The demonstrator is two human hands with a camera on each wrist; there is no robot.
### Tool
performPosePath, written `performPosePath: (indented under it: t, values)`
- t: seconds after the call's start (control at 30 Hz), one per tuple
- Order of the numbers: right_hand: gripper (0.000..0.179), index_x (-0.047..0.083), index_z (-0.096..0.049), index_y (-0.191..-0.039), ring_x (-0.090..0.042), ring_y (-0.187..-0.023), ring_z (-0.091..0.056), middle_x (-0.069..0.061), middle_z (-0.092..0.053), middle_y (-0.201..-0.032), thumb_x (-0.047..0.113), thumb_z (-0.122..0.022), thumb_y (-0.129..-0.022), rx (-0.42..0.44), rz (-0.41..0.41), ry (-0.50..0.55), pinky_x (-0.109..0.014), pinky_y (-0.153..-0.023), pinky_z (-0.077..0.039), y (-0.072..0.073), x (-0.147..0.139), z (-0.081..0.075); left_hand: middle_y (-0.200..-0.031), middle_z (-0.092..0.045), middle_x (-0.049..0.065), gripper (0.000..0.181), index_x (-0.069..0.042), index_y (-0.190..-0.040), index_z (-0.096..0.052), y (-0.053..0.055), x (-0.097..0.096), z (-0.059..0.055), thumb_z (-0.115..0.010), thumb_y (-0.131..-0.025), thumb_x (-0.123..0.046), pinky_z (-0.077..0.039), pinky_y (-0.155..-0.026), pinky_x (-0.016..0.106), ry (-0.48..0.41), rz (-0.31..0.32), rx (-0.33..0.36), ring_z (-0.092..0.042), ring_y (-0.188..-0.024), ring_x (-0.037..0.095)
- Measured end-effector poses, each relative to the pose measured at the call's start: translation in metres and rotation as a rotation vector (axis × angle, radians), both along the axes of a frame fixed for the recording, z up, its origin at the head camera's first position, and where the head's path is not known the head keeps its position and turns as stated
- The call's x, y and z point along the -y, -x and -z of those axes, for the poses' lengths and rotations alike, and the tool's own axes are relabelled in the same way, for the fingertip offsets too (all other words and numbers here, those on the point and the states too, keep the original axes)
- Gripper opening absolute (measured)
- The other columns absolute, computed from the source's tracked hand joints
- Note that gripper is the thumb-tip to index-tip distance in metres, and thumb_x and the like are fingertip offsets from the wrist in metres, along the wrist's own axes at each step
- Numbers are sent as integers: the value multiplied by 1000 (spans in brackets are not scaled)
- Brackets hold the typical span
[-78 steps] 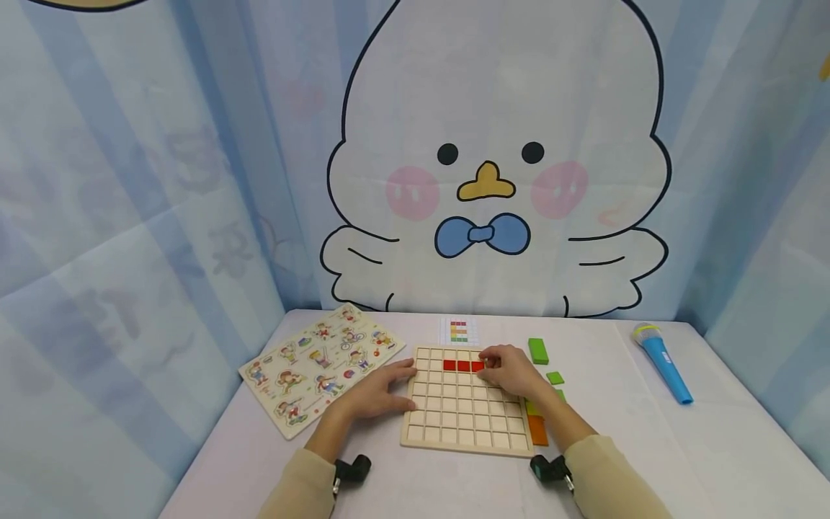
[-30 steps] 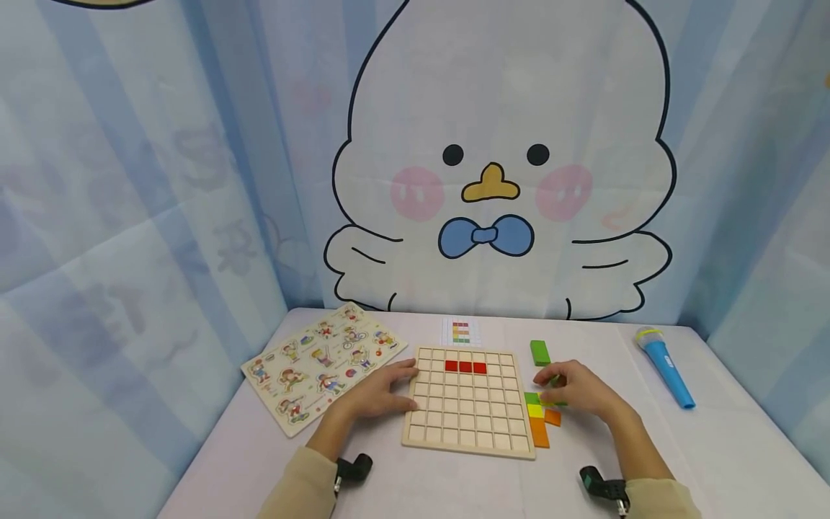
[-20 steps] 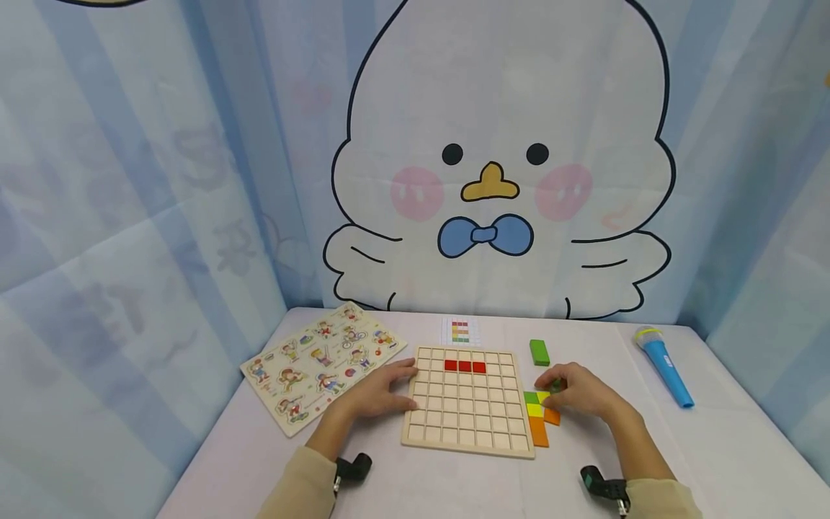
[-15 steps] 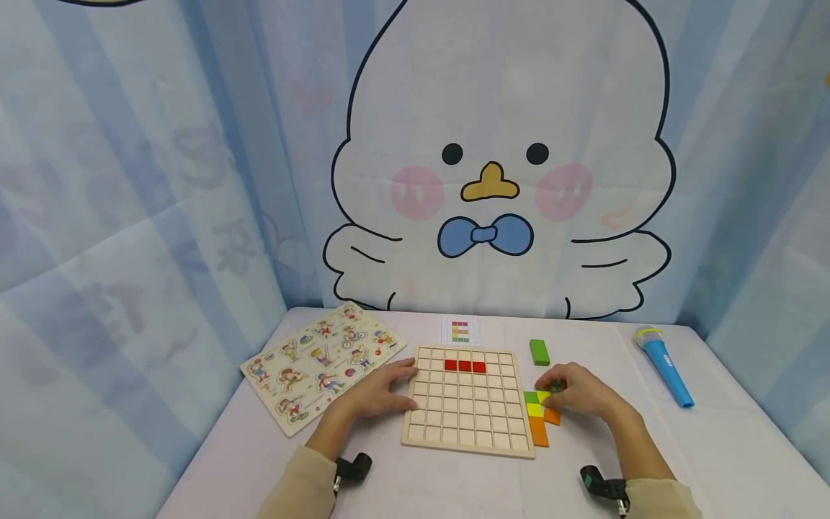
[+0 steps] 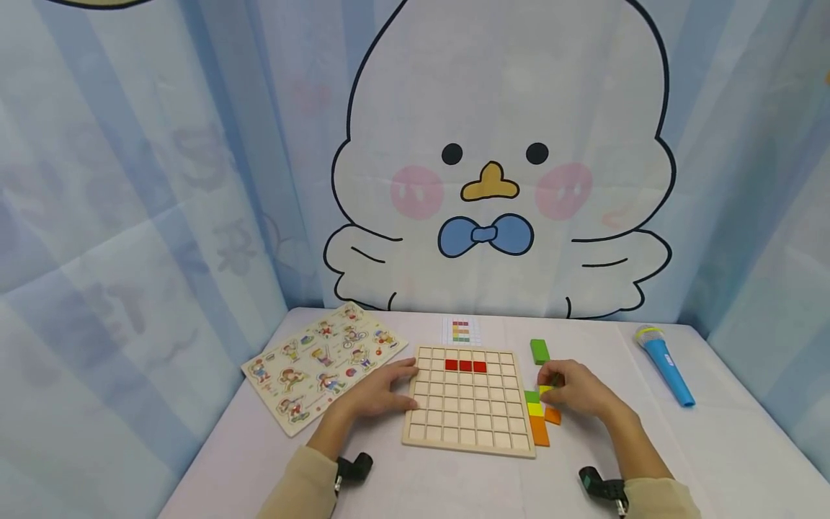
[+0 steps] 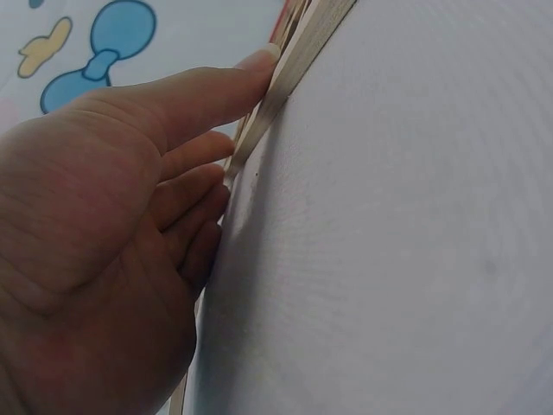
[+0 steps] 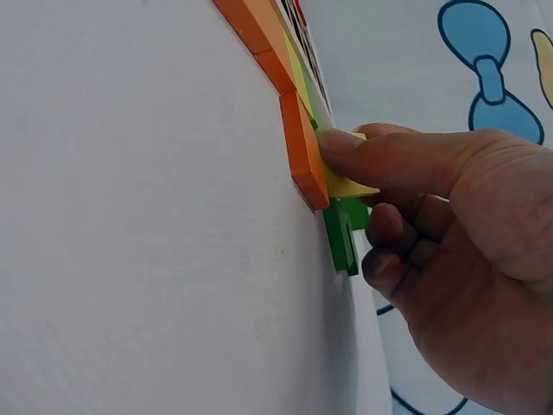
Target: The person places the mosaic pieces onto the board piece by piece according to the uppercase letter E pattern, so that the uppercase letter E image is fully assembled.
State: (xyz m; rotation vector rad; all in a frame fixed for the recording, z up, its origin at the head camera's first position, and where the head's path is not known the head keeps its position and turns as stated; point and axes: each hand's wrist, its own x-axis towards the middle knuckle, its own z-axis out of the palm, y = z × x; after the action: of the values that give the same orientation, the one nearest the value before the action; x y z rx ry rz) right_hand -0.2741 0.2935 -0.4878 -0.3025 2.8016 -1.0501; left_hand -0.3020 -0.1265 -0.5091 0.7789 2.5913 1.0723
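1 yellow tile (image 7: 350,188), pinched between thumb and fingertips of your right hand (image 5: 576,389), just right of the wooden grid board (image 5: 467,420). 1 small orange tile (image 5: 552,416), near it on the desk (image 5: 506,490). Your left hand (image 5: 379,391), fingers loosely extended, touching the board's left edge. 3 red tiles (image 5: 465,366), in a row on the board.

No readable text; pale mark (image 5: 668,357) on blue microphone (image 5: 669,371) too small to read.

The pale wooden grid board (image 5: 467,401) bears three red tiles (image 5: 465,366) towards twelve o'clock; a green tile (image 5: 532,397) and a yellow tile (image 5: 535,409) lie at three, orange tiles (image 5: 540,432) at four.
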Motion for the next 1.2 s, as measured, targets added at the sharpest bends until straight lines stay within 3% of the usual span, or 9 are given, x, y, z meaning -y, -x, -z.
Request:
performPosePath:
  t: [0.23,0.5,0.87,1.07,1.2]
  values:
    - [5,7,-70,-102,-20,-80,-56,-3,-64,-88,7,-71,-97,-77,29,49,-24,-64,-50,3,3,-1,-169,-36,7,72,-10,-153,-52,0,0,0,-79,-92,-36,-23,-130,53,-12,2,3,-29,-159,31]
    - [20,-1,-71,-118,-18,-76,-61,-8,-70,-91,10,-65,-102,-105,41,166,-23,-65,-55,4,7,0,-169,-36,6,72,-11,-153,-53,-1,0,1,-79,-91,-36,-23,-130,54,-13,-2,4,-28,-159,31]
    - [30,-4,-64,-129,-23,-88,-73,-16,-70,-105,4,-66,-100,-63,30,369,-24,-82,-64,6,27,2,-169,-36,6,71,-11,-152,-53,0,0,0,-80,-91,-35,-23,-130,53,-21,-7,16,-28,-159,30]
    - [32,-1,-67,-129,-22,-88,-71,-13,-69,-106,8,-70,-99,-74,30,375,-18,-81,-60,11,46,2,-169,-36,6,71,-10,-152,-53,-1,-1,2,-80,-91,-35,-23,-129,54,-16,-6,10,-29,-159,31]
    - [31,-1,-68,-127,-24,-87,-72,-13,-70,-102,8,-72,-97,-107,42,398,-20,-79,-62,15,61,-2,-168,-37,7,71,-9,-152,-53,-1,0,1,-80,-91,-35,-24,-129,54,-20,-3,1,-29,-158,31]
